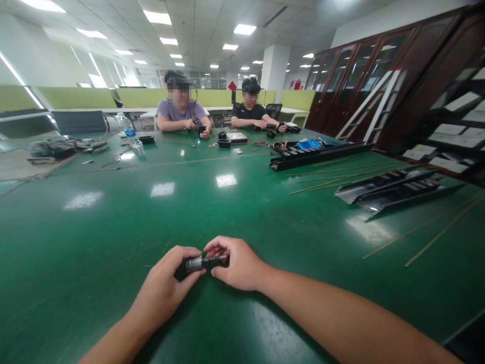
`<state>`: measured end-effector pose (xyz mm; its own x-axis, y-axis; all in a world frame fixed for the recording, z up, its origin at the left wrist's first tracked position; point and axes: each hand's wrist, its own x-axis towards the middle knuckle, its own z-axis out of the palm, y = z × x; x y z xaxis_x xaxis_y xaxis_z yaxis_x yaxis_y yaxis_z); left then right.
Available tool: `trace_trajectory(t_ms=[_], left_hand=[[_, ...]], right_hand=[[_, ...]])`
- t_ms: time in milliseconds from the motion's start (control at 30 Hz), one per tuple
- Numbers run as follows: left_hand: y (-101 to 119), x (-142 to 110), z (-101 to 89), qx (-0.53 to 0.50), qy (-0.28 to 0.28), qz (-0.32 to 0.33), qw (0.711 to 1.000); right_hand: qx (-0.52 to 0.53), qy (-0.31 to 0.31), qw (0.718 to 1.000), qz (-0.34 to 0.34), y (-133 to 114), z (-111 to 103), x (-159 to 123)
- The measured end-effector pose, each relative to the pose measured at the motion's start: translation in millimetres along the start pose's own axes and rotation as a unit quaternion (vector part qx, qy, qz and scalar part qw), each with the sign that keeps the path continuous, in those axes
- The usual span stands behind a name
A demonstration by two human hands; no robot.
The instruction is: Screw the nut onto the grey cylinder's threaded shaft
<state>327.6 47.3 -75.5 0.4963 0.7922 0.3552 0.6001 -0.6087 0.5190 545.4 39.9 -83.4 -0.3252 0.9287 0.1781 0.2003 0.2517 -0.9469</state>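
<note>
L hand (161, 288) and R hand (237, 263) both grasp a cyl. part (204, 263), fingers clenched around it from opposite ends. L hand covers the end nearest the bright metal section; R hand pinches the dark ribbed end between thumb and fingers. Part body: brushed silver metal section joined to black section, axis roughly horizontal, held low over glossy green surface (151, 217); contact w/ surface cannot be confirmed. Ref. landmark for all locations = cyl. part. Far ahead of it, left of center: transparent plastic bottle (137, 146) w/ blue label, lying on its side or tilted; contents cannot be determined. Far ahead and to left: tangled cables and dark components (56, 149). Ahead and to right: long black channel (318, 156), w/ blue-packaged items (308, 145) along its far side. Right of it: angled black sheet-metal channels (394, 191) and thin tan rods (443, 230) lying flat. Beyond these: dark wood cabinet (364, 65) w/ glass doors; contents not legible. At far edge of surface: two co-workers, one in purple shirt (181, 110), one in black shirt (250, 114), each holding small dark items in both hands.
</note>
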Motion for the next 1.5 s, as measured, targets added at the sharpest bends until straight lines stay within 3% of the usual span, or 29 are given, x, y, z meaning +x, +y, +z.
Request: trace_trajectory(t_ms=[333, 600, 900, 1500], left_hand=[[3.0, 3.1, -0.7, -0.032, 0.000, -0.043, 0.999], [2.9, 1.2, 2.3, -0.039, 0.011, -0.019, 0.999], [3.1, 1.2, 2.9, -0.042, 0.005, -0.051, 0.998], [-0.7, -0.4, 2.2, -0.025, 0.011, -0.017, 0.999]], right_hand=[[-0.021, 0.010, 1.000, 0.011, -4.7, -0.9, -0.7], [-0.015, 0.018, 1.000, 0.010, -5.8, 0.3, -1.0], [0.013, 0.015, 0.999, 0.042, -6.7, -0.7, 0.7], [0.019, 0.022, 0.998, 0.060, -3.4, -0.6, 2.9]])
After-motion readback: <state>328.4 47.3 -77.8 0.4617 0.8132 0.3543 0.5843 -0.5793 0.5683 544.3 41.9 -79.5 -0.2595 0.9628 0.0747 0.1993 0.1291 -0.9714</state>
